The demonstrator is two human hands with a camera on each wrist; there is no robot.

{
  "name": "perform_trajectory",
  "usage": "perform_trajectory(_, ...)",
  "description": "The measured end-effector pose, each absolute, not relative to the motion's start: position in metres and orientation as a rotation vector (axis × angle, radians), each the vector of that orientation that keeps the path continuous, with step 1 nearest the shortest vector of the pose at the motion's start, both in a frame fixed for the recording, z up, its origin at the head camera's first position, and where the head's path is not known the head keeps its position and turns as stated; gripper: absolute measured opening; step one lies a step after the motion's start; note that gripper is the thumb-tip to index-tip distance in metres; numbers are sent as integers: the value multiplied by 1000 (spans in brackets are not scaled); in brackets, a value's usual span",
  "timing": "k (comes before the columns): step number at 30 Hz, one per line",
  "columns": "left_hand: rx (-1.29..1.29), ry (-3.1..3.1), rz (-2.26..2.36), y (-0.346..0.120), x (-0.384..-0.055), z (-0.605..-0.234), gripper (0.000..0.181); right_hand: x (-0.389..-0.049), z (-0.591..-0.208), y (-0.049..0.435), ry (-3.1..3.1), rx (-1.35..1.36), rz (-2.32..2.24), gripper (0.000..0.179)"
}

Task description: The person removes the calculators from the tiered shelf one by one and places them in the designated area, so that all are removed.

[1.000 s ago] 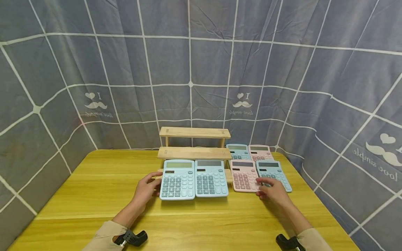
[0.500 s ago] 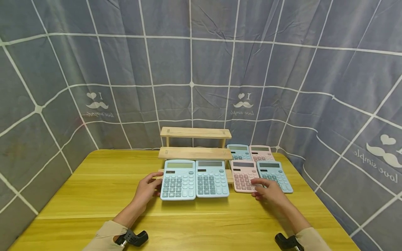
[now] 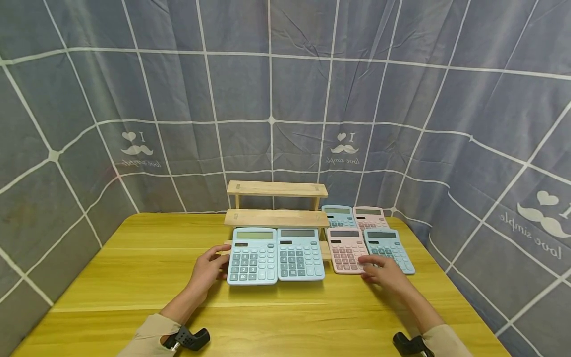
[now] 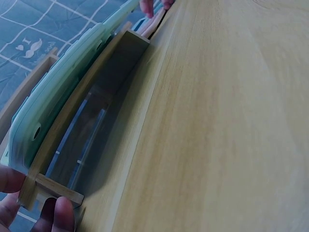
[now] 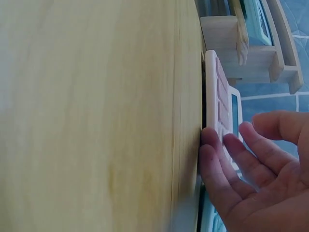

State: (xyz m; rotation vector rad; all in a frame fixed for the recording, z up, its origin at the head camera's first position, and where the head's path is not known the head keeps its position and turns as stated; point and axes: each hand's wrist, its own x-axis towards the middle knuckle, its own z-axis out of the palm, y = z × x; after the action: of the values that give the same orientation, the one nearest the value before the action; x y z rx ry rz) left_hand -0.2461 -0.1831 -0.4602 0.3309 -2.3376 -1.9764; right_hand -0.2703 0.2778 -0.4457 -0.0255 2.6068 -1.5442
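Observation:
Two light blue calculators (image 3: 252, 256) (image 3: 301, 254) lean side by side on the lowest tier of a tiered wooden stand (image 3: 276, 217). At the stand's left end, my left hand (image 3: 207, 270) has its fingers bent around the shelf end and leg, beside the nearer calculator's corner. My right hand (image 3: 384, 273) is at the lower right corner of a pink calculator (image 3: 345, 250) lying on the table. Its fingertips touch that calculator's edge, and in the right wrist view the thumb stays apart from it. Another blue calculator (image 3: 389, 240) lies beside the pink one, partly behind my right hand.
Behind the front pair on the right lie another blue calculator (image 3: 338, 216) and a pink one (image 3: 370, 217). The stand's upper shelf (image 3: 276, 188) rises at the back. A grey checked cloth (image 3: 178, 99) hangs around the yellow wooden table (image 3: 147, 258).
My right hand has shifted slightly left, farther over the pink calculator's corner, then stays nearly still. The left hand and the calculators keep their places.

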Motion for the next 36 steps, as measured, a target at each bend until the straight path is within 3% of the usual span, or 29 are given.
perform_trajectory(36, 342, -2318, -1992, -183, -247, -462, 36, -268, -436, 288, 2706, -67, -1251, 39)
